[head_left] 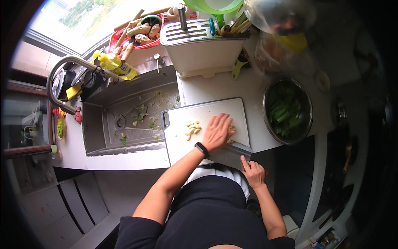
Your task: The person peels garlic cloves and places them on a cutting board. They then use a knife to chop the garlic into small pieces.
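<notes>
A white cutting board point(183, 149) with a dark rim lies on the counter, its left side over the sink's edge. Peeled garlic cloves point(194, 127) sit in a small pile on it. My left hand point(217, 130), with a black band on the wrist, is spread flat beside some crushed or chopped garlic point(230, 128), partly hidden under the fingers. In my right hand point(255, 173) is a cleaver point(230, 155), its wide blade slanting over the board's near right part, the index finger along it. The handle is mostly covered by my hand.
A metal bowl point(265, 102) of cut green leaves stands right of the board. To the left is a steel sink point(93, 130) with vegetable scraps and a curved faucet point(51, 77). Behind are a white utensil holder point(205, 56), a red basket point(112, 42) of ginger and a yellow bottle point(119, 67).
</notes>
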`<act>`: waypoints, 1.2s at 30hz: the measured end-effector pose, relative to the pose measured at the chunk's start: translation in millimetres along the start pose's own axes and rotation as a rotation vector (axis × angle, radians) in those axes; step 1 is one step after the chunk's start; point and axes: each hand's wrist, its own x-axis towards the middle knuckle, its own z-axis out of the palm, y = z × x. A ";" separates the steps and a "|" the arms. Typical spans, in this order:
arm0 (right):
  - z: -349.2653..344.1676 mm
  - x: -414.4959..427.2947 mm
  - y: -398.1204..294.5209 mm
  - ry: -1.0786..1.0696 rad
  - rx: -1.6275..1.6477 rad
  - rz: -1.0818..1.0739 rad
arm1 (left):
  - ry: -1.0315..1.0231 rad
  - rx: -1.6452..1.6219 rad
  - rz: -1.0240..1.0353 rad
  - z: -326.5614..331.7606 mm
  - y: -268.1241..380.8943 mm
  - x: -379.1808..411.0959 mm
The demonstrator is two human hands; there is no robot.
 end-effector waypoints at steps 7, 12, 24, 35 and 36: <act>15.4 -11.1 2.1 -0.140 -0.005 0.025 | -0.046 -0.002 -0.049 28.2 -0.3 10.3; 27.5 -14.2 6.5 -0.165 0.002 0.012 | -0.145 0.055 -0.061 26.0 2.2 10.5; 43.0 -15.7 9.3 -0.143 -0.069 -0.043 | -0.154 0.056 0.048 24.9 1.8 4.6; -55.1 42.0 9.4 -0.436 0.489 0.233 | 0.550 -0.129 -0.373 -71.8 -25.5 5.4; -50.8 39.4 8.9 -0.398 0.651 0.323 | 0.509 -0.120 -0.406 -77.9 -26.4 -9.8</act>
